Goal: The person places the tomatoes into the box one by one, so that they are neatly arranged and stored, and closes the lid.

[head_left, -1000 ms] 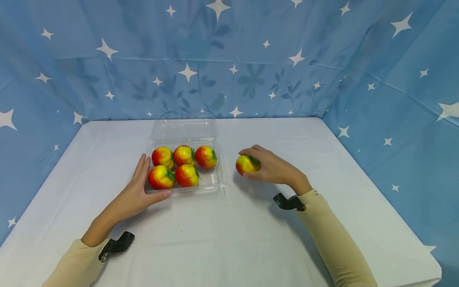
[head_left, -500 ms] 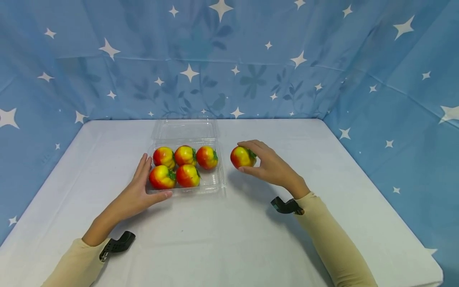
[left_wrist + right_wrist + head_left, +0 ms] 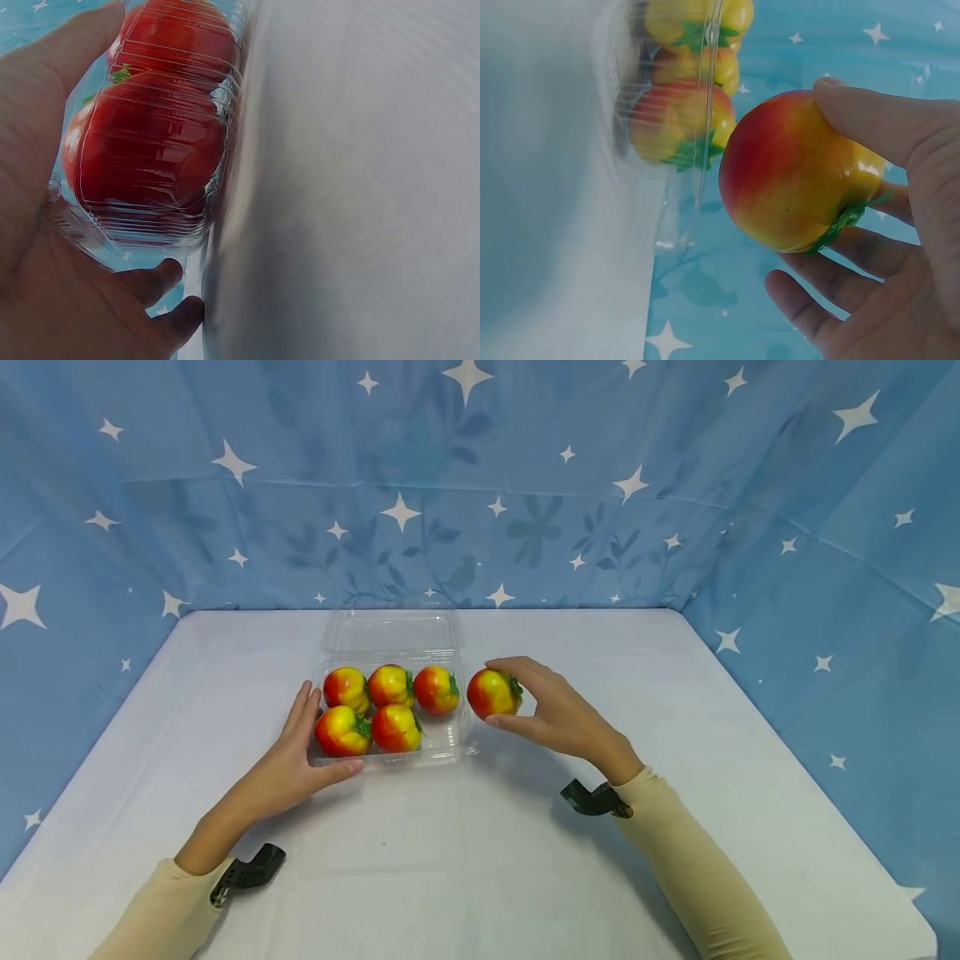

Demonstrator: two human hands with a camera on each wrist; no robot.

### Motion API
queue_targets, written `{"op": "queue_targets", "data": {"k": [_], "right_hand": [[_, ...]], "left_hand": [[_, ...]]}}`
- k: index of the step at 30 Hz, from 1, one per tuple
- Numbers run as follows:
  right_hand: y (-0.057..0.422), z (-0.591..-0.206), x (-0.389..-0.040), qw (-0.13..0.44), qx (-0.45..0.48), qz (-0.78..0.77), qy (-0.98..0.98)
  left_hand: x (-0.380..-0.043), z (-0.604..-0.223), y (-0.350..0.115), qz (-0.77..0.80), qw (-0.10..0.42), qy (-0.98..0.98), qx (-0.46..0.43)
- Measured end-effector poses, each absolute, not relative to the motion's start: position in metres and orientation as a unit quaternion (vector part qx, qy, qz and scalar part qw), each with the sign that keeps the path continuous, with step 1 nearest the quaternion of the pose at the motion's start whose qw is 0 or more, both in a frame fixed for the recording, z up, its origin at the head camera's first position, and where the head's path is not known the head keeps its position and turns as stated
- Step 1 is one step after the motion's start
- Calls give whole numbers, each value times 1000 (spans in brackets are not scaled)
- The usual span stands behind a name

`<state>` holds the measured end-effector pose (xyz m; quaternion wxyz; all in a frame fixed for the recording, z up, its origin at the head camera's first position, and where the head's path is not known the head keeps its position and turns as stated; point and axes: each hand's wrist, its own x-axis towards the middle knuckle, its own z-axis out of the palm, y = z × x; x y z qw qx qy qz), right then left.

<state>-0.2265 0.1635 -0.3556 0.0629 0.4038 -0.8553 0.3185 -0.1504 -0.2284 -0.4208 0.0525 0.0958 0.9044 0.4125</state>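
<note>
In the head view, my right hand point(image 3: 551, 714) holds a red-and-yellow fruit point(image 3: 492, 695) with a green leafy top, pinched between thumb and fingers. It is raised just right of a clear plastic clamshell box point(image 3: 446, 745). The right wrist view shows the thumb on one side of this fruit point(image 3: 791, 176) and fingers under its leafy end. Several like fruits point(image 3: 343, 732) sit in two rows in the box, three behind and two in front. My left hand point(image 3: 288, 768) lies spread round the box's front left corner, thumb along the front and fingers along the left side.
The box's clear lid point(image 3: 393, 631) lies folded back towards the far edge of the white-covered table point(image 3: 420, 877). A blue curtain with white stars point(image 3: 450, 485) stands behind and to the sides. Each wrist carries a black camera mount point(image 3: 596, 797).
My right hand has lifted the fruit and carried it left, up to the right side of the box. The left hand stays at the box's corner.
</note>
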Motion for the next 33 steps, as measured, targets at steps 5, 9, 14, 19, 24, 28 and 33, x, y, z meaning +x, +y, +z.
{"op": "queue_targets", "data": {"k": [5,9,14,19,24,28,33], "right_hand": [[154,-352,-226,67,419,318,-848],[144,-348,-226,67,429,318,-843],[133,-349,-227,62,439,325,-835],[124,-354,-228,67,452,332,-825],[115,-362,-227,64,463,334,-818],[109,-368,-226,59,465,327,-821],[105,-373,-225,55,456,322,-828]], "left_hand": [[-150,-420,-228,412,53,905,93],[-150,-419,-228,414,53,904,93],[-150,-421,-227,413,54,904,94],[-150,-422,-228,412,51,905,92],[-150,-422,-228,411,52,906,91],[-150,-421,-228,409,52,907,88],[-150,-421,-227,410,53,906,89]]}}
